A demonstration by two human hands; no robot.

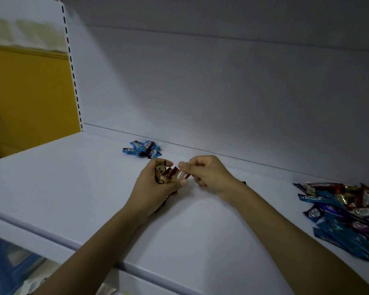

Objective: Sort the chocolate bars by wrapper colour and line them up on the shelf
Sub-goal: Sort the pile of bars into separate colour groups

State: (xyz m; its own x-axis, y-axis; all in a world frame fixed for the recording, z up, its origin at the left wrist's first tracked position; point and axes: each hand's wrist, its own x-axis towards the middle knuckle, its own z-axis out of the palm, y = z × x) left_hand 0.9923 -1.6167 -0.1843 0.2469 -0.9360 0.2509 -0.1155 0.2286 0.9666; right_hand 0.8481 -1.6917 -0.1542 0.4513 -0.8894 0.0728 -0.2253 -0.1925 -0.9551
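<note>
We can make out white script lettering on the blue wrappers, but it is too small and blurred for us to read a brand. A small cluster of blue bars (142, 149) lies at the back of the white shelf (51, 177), near the rear panel (200, 92). The mixed pile (345, 216) of blue, purple, dark red and gold wrappers sits at the right, partly cut off by the frame edge and smeared there. Our left hand (158, 188) is curled around a bunch of brown and gold bars (164, 172), and the lower part of that bunch is hidden behind the palm. Our right hand (207, 173) pinches the end of a red-and-white bar (182, 175) that sticks out of the bunch, its other fingers folded. Both forearms reach in over the shelf's front edge.
</note>
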